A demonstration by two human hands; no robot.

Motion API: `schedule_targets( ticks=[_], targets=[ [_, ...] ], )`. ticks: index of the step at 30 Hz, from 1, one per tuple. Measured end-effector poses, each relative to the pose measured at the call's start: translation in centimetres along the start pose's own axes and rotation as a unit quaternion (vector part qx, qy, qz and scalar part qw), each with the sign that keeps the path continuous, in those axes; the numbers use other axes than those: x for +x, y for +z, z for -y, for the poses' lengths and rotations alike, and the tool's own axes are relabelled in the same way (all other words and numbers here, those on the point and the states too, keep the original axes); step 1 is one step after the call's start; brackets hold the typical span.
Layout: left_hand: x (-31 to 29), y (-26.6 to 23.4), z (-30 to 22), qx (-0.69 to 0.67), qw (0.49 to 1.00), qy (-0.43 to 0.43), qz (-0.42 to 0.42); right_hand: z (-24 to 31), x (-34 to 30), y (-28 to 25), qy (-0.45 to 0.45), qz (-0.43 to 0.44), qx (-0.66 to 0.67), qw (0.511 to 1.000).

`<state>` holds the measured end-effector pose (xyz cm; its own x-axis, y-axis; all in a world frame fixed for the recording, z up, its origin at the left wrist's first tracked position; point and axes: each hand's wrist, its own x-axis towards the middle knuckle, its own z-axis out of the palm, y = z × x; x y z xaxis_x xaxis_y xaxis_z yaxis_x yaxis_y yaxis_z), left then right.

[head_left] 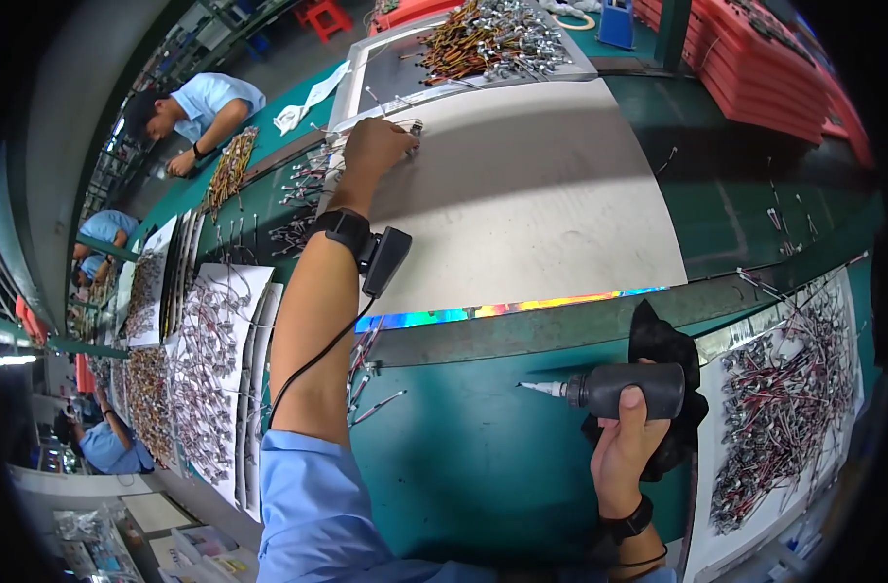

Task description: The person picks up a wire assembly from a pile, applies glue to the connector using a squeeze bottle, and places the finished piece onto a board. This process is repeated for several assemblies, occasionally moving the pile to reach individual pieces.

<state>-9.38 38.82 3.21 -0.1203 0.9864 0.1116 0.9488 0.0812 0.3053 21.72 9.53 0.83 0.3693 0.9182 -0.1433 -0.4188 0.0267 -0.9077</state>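
My left hand (378, 148) reaches to the far left part of a large pale board (531, 194). Its fingers are closed in a pinch on a small wired part (416, 128) with a metallic end, partly hidden by the fingers. Low on the right, my right hand (630, 442) is wrapped round a black squeeze bottle (638, 391). The bottle lies sideways in the grip, its thin pale nozzle pointing left over the green bench top (463, 457). A crumpled black cloth (662, 335) sits behind and beside the bottle.
Sheets covered with wired parts stand at left (206, 340) and right (779, 418). Loose wired parts (308, 185) lie by the board's left edge. Beyond it is a tray (502, 44) heaped with more. Red foam stacks (755, 78) rise far right. Co-workers (206, 102) sit at left.
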Motion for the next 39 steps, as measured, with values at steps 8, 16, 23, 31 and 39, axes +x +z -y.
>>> schedule_targets(
  ticks=[8, 16, 23, 31, 39],
  targets=[
    [-9.5, -5.4, -2.6, -0.16, 0.983, 0.02, -0.09, 1.6, 0.1, -0.4, -0.053, -0.012, 0.01, 0.998],
    [-29.4, 6.0, -15.1, -0.304, 0.935, 0.175, 0.057, 6.2, 1.8, -2.1, -0.177, -0.083, 0.19, 0.962],
    [-34.3, 7.0, -19.0, -0.24, 0.947, 0.199, 0.082, 5.5, 2.3, -3.9, -0.157, -0.012, 0.214, 0.964],
    [-36.2, 1.9, -8.9, -0.387, 0.905, 0.012, 0.175, 4.5, 2.4, -1.5, -0.019, 0.081, 0.124, 0.989],
    [-35.9, 4.0, -6.8, -0.525, 0.845, -0.102, 0.004, 1.5, 2.0, -0.2, 0.079, 0.192, 0.097, 0.973]
  ],
)
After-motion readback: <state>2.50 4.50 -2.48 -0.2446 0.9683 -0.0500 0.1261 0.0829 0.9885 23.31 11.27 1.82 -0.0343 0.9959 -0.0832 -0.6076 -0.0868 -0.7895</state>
